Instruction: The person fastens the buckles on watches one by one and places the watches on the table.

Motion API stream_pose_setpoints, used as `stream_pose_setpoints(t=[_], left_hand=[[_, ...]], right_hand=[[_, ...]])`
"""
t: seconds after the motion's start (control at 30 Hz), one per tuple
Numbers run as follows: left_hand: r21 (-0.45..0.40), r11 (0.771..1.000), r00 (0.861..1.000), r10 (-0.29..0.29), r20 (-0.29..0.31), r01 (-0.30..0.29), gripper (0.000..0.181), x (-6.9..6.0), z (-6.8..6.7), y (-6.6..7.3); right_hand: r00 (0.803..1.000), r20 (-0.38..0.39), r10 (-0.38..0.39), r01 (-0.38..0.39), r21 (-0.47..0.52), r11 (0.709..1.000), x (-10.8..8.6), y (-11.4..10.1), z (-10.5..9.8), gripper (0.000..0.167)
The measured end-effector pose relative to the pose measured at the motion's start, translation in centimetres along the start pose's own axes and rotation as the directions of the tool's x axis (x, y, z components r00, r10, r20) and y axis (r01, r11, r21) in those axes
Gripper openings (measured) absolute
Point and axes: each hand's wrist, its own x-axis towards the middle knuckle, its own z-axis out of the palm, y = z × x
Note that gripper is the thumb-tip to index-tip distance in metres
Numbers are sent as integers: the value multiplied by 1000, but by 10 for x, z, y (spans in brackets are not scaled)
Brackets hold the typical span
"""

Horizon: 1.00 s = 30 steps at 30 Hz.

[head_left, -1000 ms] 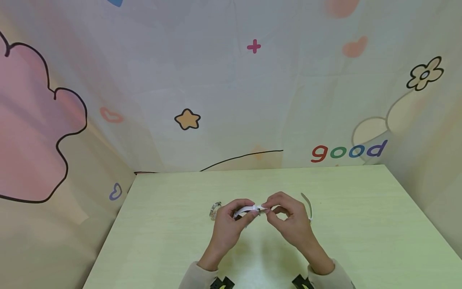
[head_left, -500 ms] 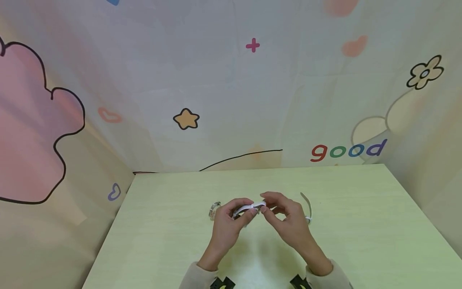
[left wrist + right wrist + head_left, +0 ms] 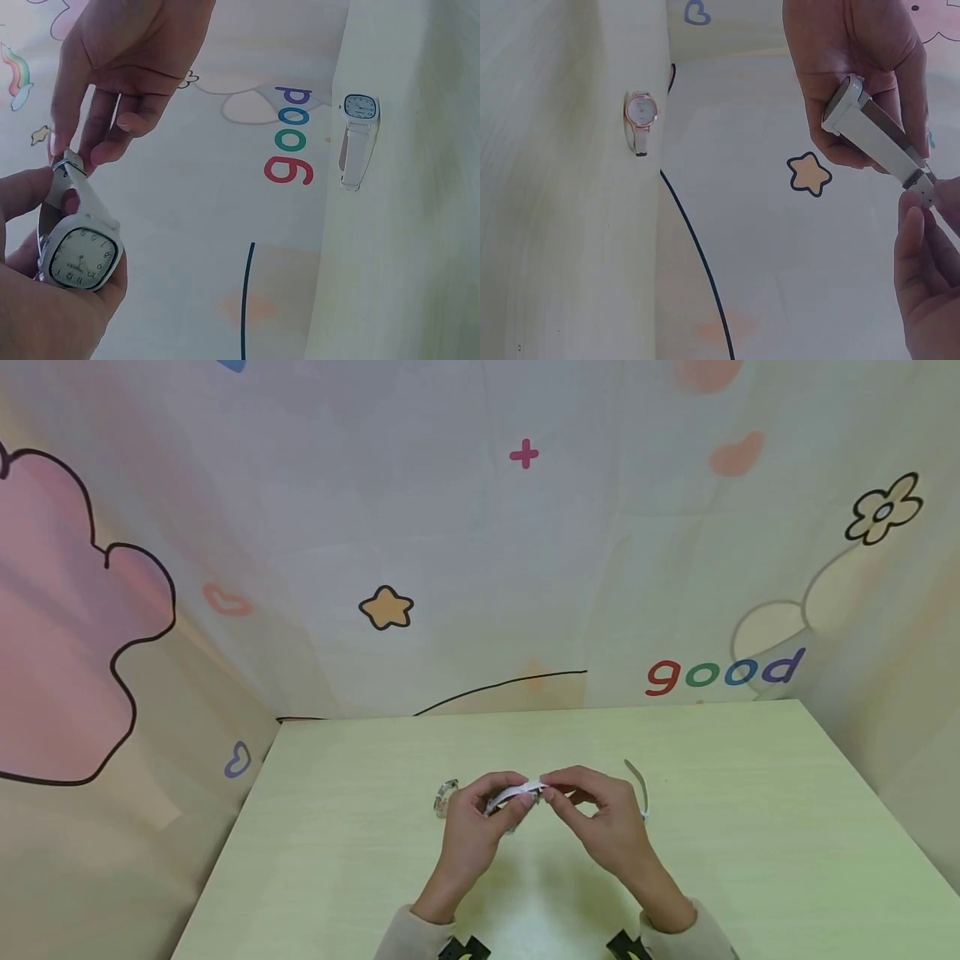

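My left hand (image 3: 471,833) holds a white wristwatch (image 3: 84,259) above the table, its square dial facing the left wrist camera. The strap is bent round into a loop, with its two ends together at the buckle (image 3: 69,163). At that end my right hand (image 3: 611,822) pinches the strap between thumb and index finger. In the right wrist view the white strap (image 3: 877,142) stretches from the case in the left hand to the right fingertips. Fingers partly cover the buckle, so I cannot tell whether it is fastened.
On the table (image 3: 337,860) to the right lies another white watch (image 3: 361,109) with a squarish dial. A round watch with a rose-gold rim (image 3: 641,112) sits to the left, behind the left hand. A printed curtain (image 3: 465,527) hangs behind the table.
My right index finger lifted off the strap end half a second ago and has come down onto it again. The left hand keeps its hold on the watch, almost still.
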Motion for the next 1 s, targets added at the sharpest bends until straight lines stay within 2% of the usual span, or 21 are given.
stream_pose_setpoints(t=[0.13, 0.37, 0.57, 0.67, 0.73, 0.9, 1.0], left_hand=[[-2, 1000, 1000, -7, 3, 7, 19, 0, 0, 1], [24, 1000, 1000, -4, -8, 4, 19, 0, -1, 0], [15, 1000, 999, -6, -36, 7, 19, -1, 1, -1], [-2, 1000, 999, -10, -38, 10, 18, -1, 2, -1], [-7, 1000, 999, -10, -35, 10, 18, -1, 2, 0], [-13, 1000, 999, -18, -31, 17, 17, -1, 2, -2], [-8, 1000, 999, -21, -34, 20, 18, -1, 2, -3]], right_hand=[[1000, -26, -3, 4, 21, 1000, 0, 1, 2, 17], [997, -8, -72, 72, 21, 997, 1, 3, 4, 21], [998, -49, -29, 30, 18, 999, -2, 2, 8, 30], [999, -48, -10, 13, 61, 998, -2, 2, 9, 27], [999, -38, -24, 27, 75, 997, -2, 2, 8, 23], [997, -20, -78, 79, 40, 996, 0, 3, 5, 21], [999, -9, -54, 54, 21, 998, 0, 3, 4, 19]])
